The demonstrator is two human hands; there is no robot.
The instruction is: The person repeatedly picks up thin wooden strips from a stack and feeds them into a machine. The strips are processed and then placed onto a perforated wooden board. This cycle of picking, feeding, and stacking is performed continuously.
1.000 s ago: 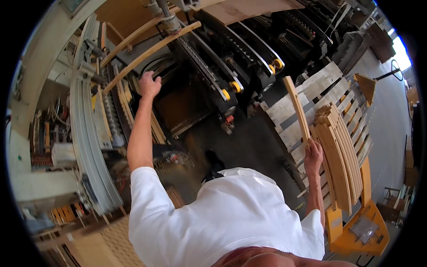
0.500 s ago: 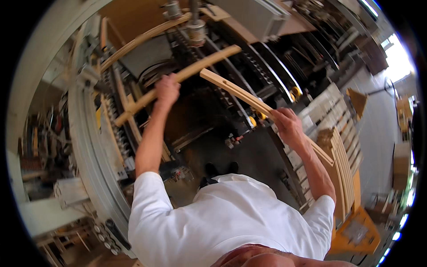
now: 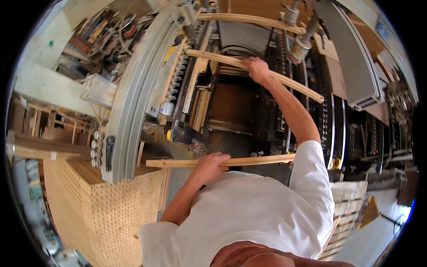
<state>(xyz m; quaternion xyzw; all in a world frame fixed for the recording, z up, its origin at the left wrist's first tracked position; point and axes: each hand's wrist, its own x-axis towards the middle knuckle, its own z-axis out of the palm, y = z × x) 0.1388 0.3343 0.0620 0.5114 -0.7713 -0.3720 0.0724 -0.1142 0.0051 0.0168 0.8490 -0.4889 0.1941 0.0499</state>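
Observation:
My right hand (image 3: 258,71) reaches forward over the machine, its fingers wrapped round a pale wooden strip (image 3: 291,84). That strip slants across the machine's rails, its left end over the left rail. Close to my body, my left hand (image 3: 209,167) is closed on a second wooden strip (image 3: 260,160), held crosswise in front of my waist. Its right end meets my right sleeve in the view. A third wooden strip (image 3: 251,19) lies across the far part of the machine, under cylindrical clamps (image 3: 299,48).
A long grey metal beam (image 3: 140,93) runs along the left side. Beside it at lower left stands a big stack of wooden strips (image 3: 124,200), ends facing me. Dark rails (image 3: 329,124) extend at right, with a pale pallet (image 3: 349,200) nearer. A grey cabinet (image 3: 351,53) juts in.
The view has turned leftward. My left hand has drawn back to my waist with a strip; my right hand has moved forward over the machine, holding a strip across the rails.

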